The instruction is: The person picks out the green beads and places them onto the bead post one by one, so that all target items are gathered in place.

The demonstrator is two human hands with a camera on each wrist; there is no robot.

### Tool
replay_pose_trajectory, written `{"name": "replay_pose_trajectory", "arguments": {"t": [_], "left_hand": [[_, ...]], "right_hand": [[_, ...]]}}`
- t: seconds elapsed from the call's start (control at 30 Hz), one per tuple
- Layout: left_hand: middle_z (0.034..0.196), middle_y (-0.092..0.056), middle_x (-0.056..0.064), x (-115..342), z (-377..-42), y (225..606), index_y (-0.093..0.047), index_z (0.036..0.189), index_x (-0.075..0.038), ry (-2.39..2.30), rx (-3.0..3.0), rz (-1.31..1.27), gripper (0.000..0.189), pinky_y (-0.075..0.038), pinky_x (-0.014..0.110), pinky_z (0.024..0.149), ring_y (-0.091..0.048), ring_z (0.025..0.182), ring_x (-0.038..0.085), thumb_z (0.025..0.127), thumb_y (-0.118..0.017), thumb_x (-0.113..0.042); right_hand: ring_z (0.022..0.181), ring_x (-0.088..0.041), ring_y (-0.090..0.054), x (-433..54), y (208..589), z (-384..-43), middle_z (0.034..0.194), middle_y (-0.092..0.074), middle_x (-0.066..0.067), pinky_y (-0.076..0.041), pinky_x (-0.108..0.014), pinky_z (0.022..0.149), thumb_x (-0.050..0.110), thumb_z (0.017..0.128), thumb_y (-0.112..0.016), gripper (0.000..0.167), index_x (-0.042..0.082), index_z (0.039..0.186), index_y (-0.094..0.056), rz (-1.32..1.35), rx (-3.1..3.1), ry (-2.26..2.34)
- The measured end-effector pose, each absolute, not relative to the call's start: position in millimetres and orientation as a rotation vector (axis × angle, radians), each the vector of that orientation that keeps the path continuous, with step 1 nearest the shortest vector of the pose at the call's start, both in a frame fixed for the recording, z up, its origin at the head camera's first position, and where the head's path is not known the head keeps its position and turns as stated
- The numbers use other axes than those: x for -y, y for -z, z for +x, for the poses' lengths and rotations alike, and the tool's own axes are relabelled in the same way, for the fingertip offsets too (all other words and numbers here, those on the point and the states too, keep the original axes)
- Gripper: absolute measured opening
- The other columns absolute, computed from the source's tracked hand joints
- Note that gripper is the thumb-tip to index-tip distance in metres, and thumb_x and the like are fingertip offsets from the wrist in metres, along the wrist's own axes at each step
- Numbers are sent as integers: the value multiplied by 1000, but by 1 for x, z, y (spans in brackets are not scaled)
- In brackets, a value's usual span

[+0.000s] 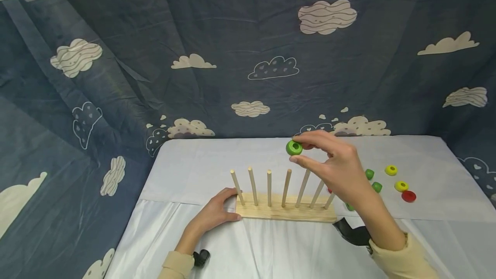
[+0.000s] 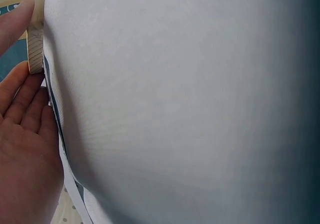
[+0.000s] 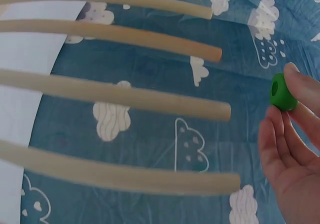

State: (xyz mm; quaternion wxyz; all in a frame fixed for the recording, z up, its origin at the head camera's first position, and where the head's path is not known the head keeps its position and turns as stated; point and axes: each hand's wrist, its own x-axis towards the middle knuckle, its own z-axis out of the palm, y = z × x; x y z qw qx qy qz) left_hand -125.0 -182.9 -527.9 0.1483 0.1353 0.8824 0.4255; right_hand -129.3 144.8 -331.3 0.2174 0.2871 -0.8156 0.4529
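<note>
A wooden pegboard (image 1: 286,214) with several upright pegs stands on the white cloth in the head view. My left hand (image 1: 215,212) grips its left end, thumb at the front edge and fingers toward the back; the left wrist view shows the same hand (image 2: 25,149) by the wood's end (image 2: 36,48). Above the pegs, my right hand (image 1: 337,162) pinches a green bead (image 1: 294,147) between thumb and fingers. The bead's hole faces the camera. In the right wrist view this bead (image 3: 283,92) is held apart from the peg tips.
Right of the board lie yellow beads (image 1: 401,186), green beads (image 1: 376,187) and a red bead (image 1: 408,196). My right hand partly covers other beads and the right-hand pegs. A dark cloud-patterned curtain (image 1: 240,85) hangs behind the white table cloth (image 1: 193,158).
</note>
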Motion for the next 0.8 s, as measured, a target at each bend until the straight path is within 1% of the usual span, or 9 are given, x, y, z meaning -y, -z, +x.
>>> {"name": "replay_pose_trajectory", "arguments": {"t": [0.13, 0.27, 0.4, 0.57, 0.8], "left_hand": [[139, -51, -7, 183, -125, 530, -54, 138, -20, -1225, -2540, 380, 72, -29, 46, 114, -38, 138, 21, 74, -85, -30], [139, -50, -9, 182, -126, 531, -54, 139, -22, -1226, -2536, 359, 72, -28, 48, 115, -37, 139, 21, 74, -84, -31], [140, -50, -9, 183, -126, 532, -53, 139, -22, -1228, -2535, 362, 72, -28, 47, 115, -37, 139, 21, 74, -84, -31], [140, -51, -7, 183, -125, 531, -53, 140, -20, -1220, -2537, 368, 73, -28, 47, 115, -37, 138, 21, 75, -84, -30], [139, -51, -7, 183, -125, 531, -54, 139, -19, -1215, -2543, 381, 72, -29, 45, 114, -39, 137, 20, 75, -84, -30]], "right_hand": [[94, -5, -61, -138, 332, -131, 108, -67, 9, -49, -20, 91, 5, 73, -86, 46, 15, 115, -71, 855, 2258, -1269], [96, -5, -62, -130, 334, -133, 108, -66, 12, -51, -21, 87, 9, 74, -86, 45, 16, 116, -71, 861, 2297, -1282], [98, -7, -62, -122, 337, -134, 108, -66, 13, -52, -22, 83, 9, 75, -85, 44, 18, 116, -70, 895, 2303, -1318], [99, -9, -61, -113, 339, -135, 110, -65, 14, -52, -24, 83, 10, 76, -85, 42, 19, 115, -71, 941, 2311, -1325], [101, -8, -62, -104, 338, -138, 115, -65, 14, -52, -28, 87, 9, 79, -83, 43, 21, 117, -69, 1022, 2340, -1315]]}}
